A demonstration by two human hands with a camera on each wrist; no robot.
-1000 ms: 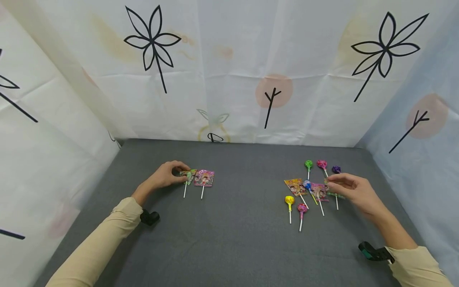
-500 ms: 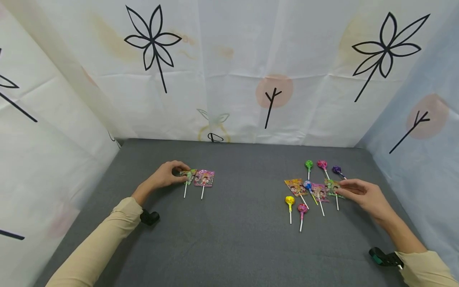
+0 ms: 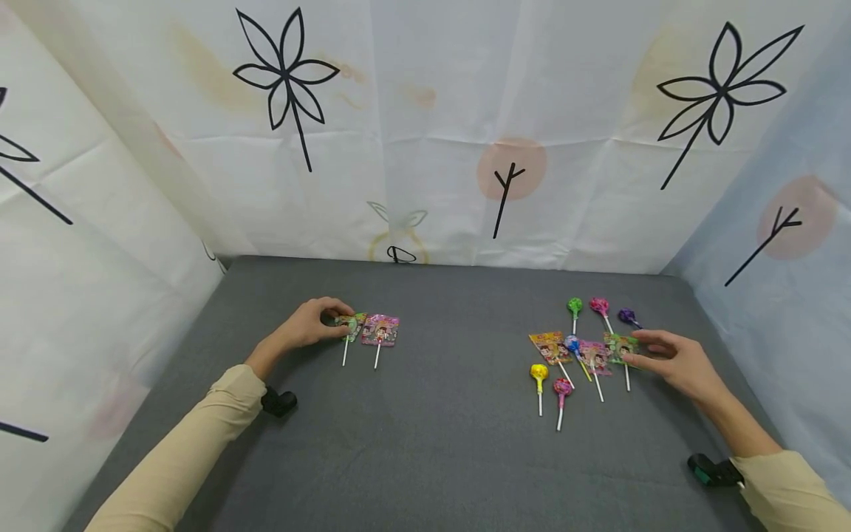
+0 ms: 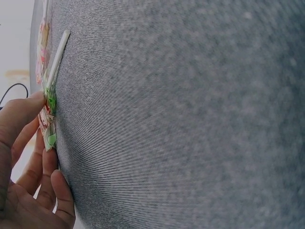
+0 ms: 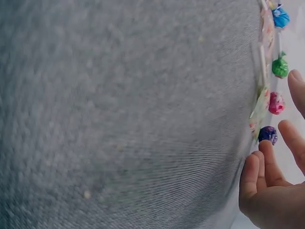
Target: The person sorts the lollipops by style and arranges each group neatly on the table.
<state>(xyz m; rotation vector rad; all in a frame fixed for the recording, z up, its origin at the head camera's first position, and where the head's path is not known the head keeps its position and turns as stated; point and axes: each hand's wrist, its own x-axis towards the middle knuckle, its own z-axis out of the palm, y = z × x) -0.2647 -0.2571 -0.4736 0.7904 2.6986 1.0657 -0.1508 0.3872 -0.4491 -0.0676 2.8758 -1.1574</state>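
My left hand (image 3: 312, 322) pinches a flat lollipop in a green wrapper (image 3: 353, 325) at the left of the table. In the left wrist view its thumb (image 4: 33, 100) and fingers lie against that lollipop's wrapper, with the white stick free. A lollipop in a pink wrapper (image 3: 381, 330) lies just right of it. Over on the right, my right hand (image 3: 678, 360) hovers beside another green-wrapped lollipop (image 3: 618, 346), thumb and fingers spread. The right wrist view shows a gap between those fingers, near a purple round lollipop (image 5: 268, 135).
About the right hand lie orange-wrapped (image 3: 551, 347), pink-wrapped (image 3: 594, 355), blue (image 3: 572, 344), yellow (image 3: 539, 372), magenta (image 3: 562, 387), green (image 3: 575, 304) and pink (image 3: 600, 305) lollipops. A grey cloth covers the table (image 3: 425, 443). Printed white curtains (image 3: 425, 133) stand behind and at both sides.
My right hand has drawn back to the right from the green-wrapped lollipop, which now shows more fully, and the purple lollipop has tilted. The left hand stays put.
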